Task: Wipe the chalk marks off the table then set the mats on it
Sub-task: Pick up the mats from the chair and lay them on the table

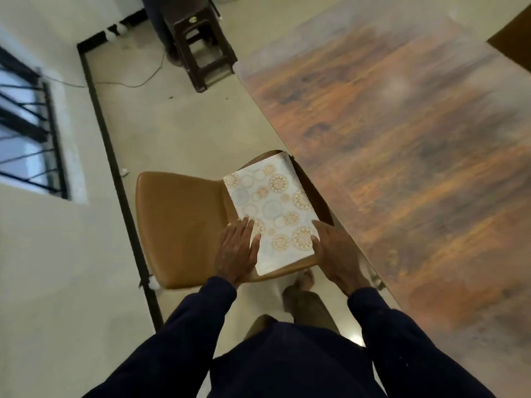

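I see the mats lying as a flat white stack with round gold and pale blue patterns. They are on the seat of a tan chair, at its right side, just beside the left edge of the table. They are not on the table.

My left hand rests flat on the near left part of the mats. Its fingers are straight and lie close together, pointing to the far side, and the palm is partly on the seat.

My right hand is at the near right corner of the mats. The thumb lies on top of the stack, and the other fingers run straight along its right edge. I cannot tell if they go under the stack.

Both arms are in dark sleeves.

The table has a brown and orange wood pattern and fills the right side of the view. Its surface is blurred, with some pale hazy patches, so I cannot tell whether chalk marks are on it.

On the floor below the chair I see a bare foot. At the far side stands a dark plastic stool, and a thin cable lies on the floor near it. On the left wall is a window with dark bars.
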### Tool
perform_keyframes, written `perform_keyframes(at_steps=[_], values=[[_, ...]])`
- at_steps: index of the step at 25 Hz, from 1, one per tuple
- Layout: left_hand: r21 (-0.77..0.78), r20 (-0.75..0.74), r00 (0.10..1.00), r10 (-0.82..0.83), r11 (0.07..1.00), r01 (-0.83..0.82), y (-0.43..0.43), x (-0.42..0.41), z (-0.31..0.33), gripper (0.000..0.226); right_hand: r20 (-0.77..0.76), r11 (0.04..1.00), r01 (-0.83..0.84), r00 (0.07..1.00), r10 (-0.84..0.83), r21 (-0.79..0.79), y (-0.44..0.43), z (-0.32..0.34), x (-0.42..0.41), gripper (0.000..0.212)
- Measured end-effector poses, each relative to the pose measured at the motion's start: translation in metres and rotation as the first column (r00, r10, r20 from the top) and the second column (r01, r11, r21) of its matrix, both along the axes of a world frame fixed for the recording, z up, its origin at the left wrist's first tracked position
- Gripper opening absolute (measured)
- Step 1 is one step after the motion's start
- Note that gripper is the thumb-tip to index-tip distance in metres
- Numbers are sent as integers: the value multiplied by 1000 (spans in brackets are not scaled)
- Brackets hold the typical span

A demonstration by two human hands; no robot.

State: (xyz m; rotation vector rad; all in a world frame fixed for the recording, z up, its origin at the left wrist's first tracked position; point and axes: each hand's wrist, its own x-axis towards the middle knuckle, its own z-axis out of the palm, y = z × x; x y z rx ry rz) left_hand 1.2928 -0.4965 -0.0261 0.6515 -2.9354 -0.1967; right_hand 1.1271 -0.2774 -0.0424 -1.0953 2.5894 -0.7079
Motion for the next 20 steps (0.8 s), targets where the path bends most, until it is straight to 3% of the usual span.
perform_keyframes(at_steps=[5, 10, 15, 20], values=[[26, 12, 988, -156, 987, 156, -78, -68, -23, 51, 69, 986, 154, 985, -158, 62, -44, -26, 5, 38], [69, 53, 940, -337, 940, 333, -134, -114, -55, 50, 151, 901, 418, 890, -431, 113, -78, -47, 27, 45], [132, 170, 829, -533, 846, 517, -196, -146, -115, 57, 179, 704, 684, 681, -710, 192, -113, -93, 72, 45], [176, 219, 748, -627, 779, 602, -239, -160, -178, 60, 203, 494, 820, 451, -869, 290, -147, -153, 121, 49]])
